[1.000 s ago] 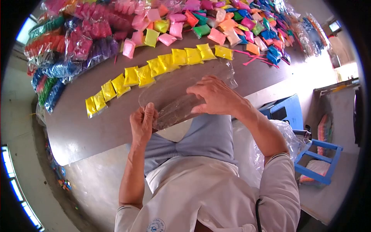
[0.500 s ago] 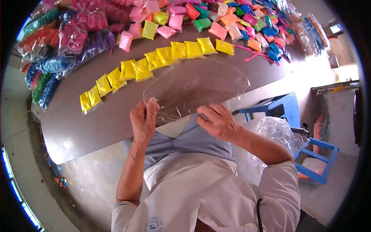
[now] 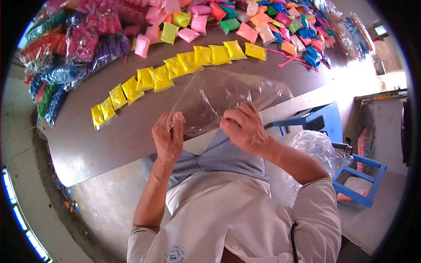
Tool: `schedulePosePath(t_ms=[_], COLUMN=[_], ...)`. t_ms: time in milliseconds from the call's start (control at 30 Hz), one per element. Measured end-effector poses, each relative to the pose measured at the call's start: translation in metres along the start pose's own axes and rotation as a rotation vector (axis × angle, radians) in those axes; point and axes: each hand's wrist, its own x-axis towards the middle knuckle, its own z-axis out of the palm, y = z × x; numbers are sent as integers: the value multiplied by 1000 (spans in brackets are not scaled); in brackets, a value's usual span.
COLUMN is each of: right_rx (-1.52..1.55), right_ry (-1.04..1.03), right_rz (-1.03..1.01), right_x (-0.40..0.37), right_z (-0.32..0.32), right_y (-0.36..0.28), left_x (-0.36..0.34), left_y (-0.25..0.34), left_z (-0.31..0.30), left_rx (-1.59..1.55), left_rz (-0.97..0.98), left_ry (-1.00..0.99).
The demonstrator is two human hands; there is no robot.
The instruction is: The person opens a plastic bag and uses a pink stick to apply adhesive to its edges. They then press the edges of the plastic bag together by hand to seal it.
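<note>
A clear plastic bag (image 3: 228, 90) stretches between my hands above the front part of the brown table. My left hand (image 3: 170, 133) pinches its left side between thumb and fingers. My right hand (image 3: 243, 126) has its fingers curled on the bag's near right edge. Nothing shows inside the bag. Beyond it, several yellow packets (image 3: 175, 68) lie in a curved row, side by side, some overlapping. The rightmost yellow packet (image 3: 255, 51) sits just past the others.
Colourful packets (image 3: 245, 33) are heaped along the far side of the table (image 3: 109, 144). Bagged bundles (image 3: 83, 41) pile up at the far left. Pink strips (image 3: 294, 59) lie at the right. Beside me stand a blue stool (image 3: 326, 122) and a crumpled clear bag (image 3: 311, 147).
My right hand has risen slightly and moved left, and my left hand has shifted a little right. The clear bag between them has changed from a wide loop to a more creased, peaked shape.
</note>
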Motion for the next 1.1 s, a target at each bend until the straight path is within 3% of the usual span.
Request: schedulePosePath(t_ms=[133, 267, 333, 467, 667, 733, 933, 1100], right_rx=[-89, -94, -37, 44, 238, 303, 142, 174], right_ry=[-14, -55, -109, -156, -76, -19, -98, -205], right_rz=[15, 17, 115, 150, 309, 546, 384, 388], right_x=[-2, -14, -8, -14, -21, -16, -4, -7], right_z=[5, 12, 4, -7, 1, 9, 12, 0], right_y=[23, 26, 23, 16, 19, 17, 19, 30], left_x=[22, 32, 30, 19, 17, 17, 16, 16], left_y=[20, 15, 5, 2, 3, 1, 0, 2], left_z=[6, 19, 20, 23, 25, 28, 29, 29], left_rx=[116, 42, 189, 239, 225, 261, 281, 306], left_rz=[144, 70, 148, 204, 96, 213, 221, 253], left_ry=[-32, -65, -164, -122, -132, -81, -73, -59])
